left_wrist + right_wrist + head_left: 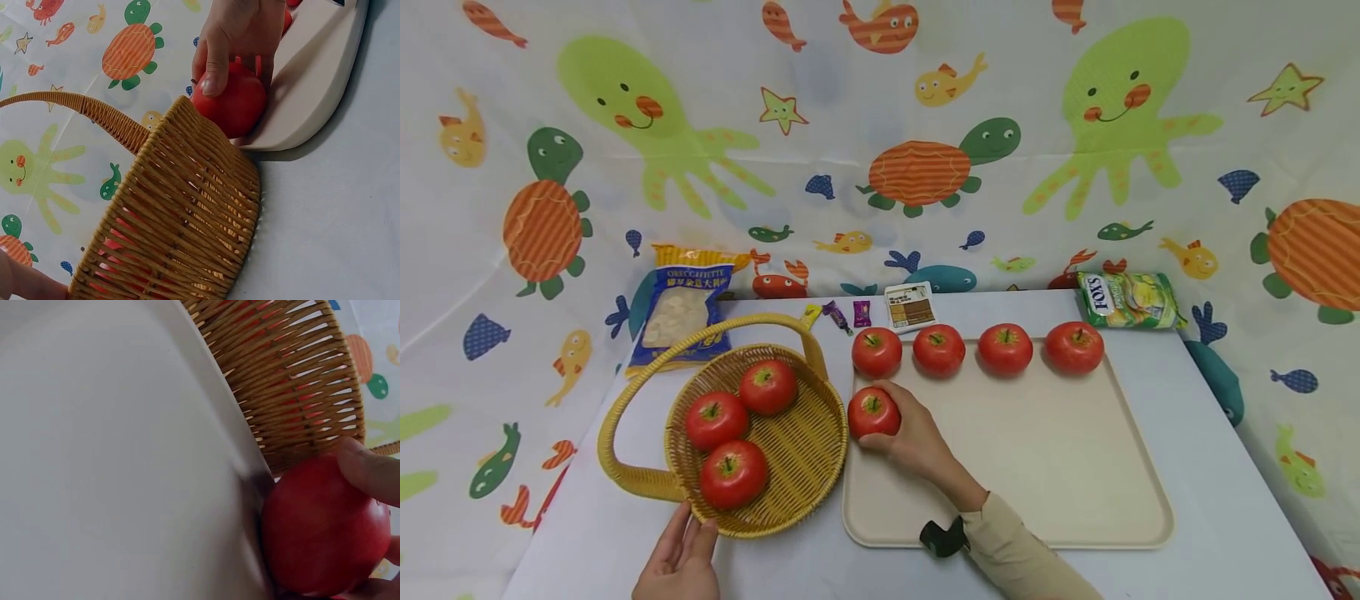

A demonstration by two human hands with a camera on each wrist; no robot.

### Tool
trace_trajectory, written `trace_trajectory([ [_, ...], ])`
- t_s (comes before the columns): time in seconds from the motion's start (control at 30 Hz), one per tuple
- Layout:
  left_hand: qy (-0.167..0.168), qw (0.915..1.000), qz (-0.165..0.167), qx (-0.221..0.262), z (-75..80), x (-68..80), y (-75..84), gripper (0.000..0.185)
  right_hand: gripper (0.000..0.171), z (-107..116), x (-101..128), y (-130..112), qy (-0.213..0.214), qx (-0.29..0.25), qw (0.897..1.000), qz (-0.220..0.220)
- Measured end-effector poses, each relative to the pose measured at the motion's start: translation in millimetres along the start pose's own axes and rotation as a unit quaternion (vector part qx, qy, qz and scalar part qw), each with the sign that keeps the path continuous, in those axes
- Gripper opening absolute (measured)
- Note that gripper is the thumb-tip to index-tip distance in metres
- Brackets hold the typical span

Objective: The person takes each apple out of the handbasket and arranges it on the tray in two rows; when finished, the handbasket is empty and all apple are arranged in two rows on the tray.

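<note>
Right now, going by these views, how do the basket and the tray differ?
Shape: the basket is round with an arched handle; the tray is rectangular with rounded corners.
Surface: the basket is golden-brown and woven; the tray is cream and smooth.
Contents: the basket holds three red apples grouped together; the tray has four apples in a row along its far edge.
Both sit on the white table.

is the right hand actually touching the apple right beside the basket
Touching. The head view shows the right hand curled around the side of the apple, and the right wrist view shows the thumb against its skin.
</note>
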State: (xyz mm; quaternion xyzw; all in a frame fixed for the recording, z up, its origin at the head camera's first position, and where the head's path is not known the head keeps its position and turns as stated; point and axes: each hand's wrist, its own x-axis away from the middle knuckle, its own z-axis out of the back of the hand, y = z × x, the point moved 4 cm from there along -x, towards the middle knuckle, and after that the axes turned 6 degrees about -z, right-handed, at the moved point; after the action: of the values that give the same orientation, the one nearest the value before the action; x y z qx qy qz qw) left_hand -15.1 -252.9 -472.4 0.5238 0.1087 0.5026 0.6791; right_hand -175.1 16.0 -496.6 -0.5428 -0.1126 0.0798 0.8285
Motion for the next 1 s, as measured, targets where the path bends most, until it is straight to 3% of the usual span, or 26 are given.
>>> trace_trajectory([
  [0.33, 0.004, 0.9999, -0.01, 0.002, 1.0, -0.4, 2.2, 0.057, 0.086, -2, 1, -5, -0.043, 0.029, 0.999, -0.003],
  [0.47, 0.004, 1.0, -0.008, -0.001, 0.4, 0.2, 2.5, 0.056, 0.095, 8, 4, -16, -0.066, 0.076, 0.995, -0.011],
  [0.57, 0.004, 0.9999, -0.01, 0.002, 0.6, 0.6, 2.8, 0.056, 0.094, 21, 8, -38, -0.075, 0.122, 0.99, 0.004],
  [0.77, 0.001, 1.0, -0.006, -0.002, 1.6, -1.8, 1.4, 0.056, 0.083, 29, 10, -102, -0.12, 0.202, 0.967, 0.094],
  [0.9, -0.006, 1.0, 0.001, -0.007, 1.2, -3.4, -1.4, 0.057, 0.078, 6, -2, -130, -0.169, 0.243, 0.945, 0.14],
  [1.0, -0.013, 0.9999, 0.0, 0.001, 1.6, -0.5, -2.2, 0.058, 0.074, -14, -15, -145, -0.168, 0.276, 0.933, 0.159],
])
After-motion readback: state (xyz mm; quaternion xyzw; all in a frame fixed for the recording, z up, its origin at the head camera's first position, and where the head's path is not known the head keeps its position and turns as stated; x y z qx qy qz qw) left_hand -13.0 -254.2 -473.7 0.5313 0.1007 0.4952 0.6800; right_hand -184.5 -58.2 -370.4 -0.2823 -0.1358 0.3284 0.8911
